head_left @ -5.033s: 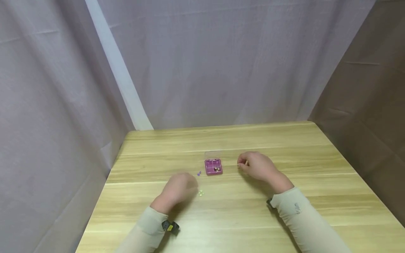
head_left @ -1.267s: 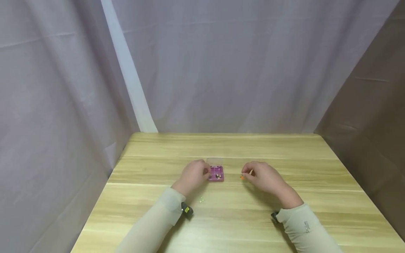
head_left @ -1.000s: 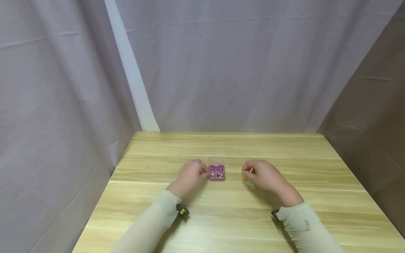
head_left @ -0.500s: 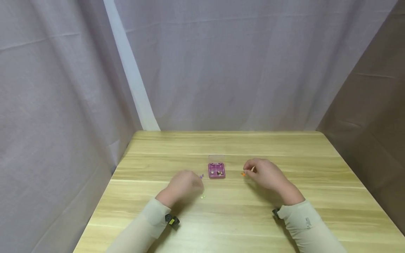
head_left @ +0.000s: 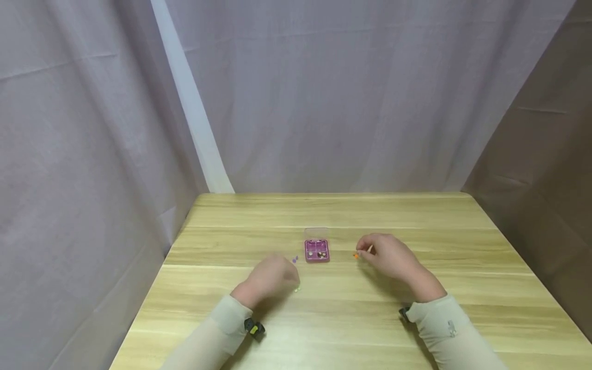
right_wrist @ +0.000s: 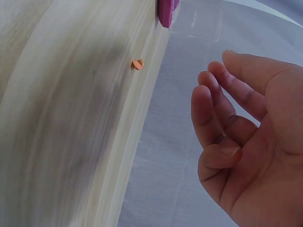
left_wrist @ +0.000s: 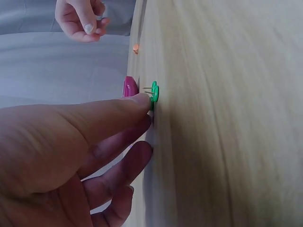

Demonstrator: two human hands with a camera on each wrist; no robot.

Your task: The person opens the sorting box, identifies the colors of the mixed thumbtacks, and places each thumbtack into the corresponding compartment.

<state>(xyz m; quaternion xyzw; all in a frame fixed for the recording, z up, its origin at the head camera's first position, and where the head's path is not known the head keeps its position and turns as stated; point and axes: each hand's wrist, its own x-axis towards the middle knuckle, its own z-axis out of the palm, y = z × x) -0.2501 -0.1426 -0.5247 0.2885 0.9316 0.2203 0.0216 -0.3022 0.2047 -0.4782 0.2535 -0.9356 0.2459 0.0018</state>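
Observation:
My left hand (head_left: 272,277) is low over the table, left of the green thumbtacks (head_left: 297,289). In the left wrist view, its thumb and forefinger pinch one green thumbtack (left_wrist: 151,103) beside others that lie points up (left_wrist: 155,92). A small purple box (head_left: 317,251) with compartments stands beyond; light and dark tacks sit in its two near ones. Its clear lid (head_left: 316,233) is folded back. My right hand (head_left: 387,255) hovers right of the box, fingers loosely bent with nothing between them. Orange thumbtacks (right_wrist: 137,65) lie on the table just left of its fingertips.
Two purple tacks (head_left: 295,259) lie between my left hand and the box. The wooden table (head_left: 370,329) reaches back to a grey curtain (head_left: 333,103), with more curtain on both sides.
My left hand was at the box's left side about a second ago, and a light tack appeared in the near left compartment. It then came back to the green tacks. The right hand barely moved.

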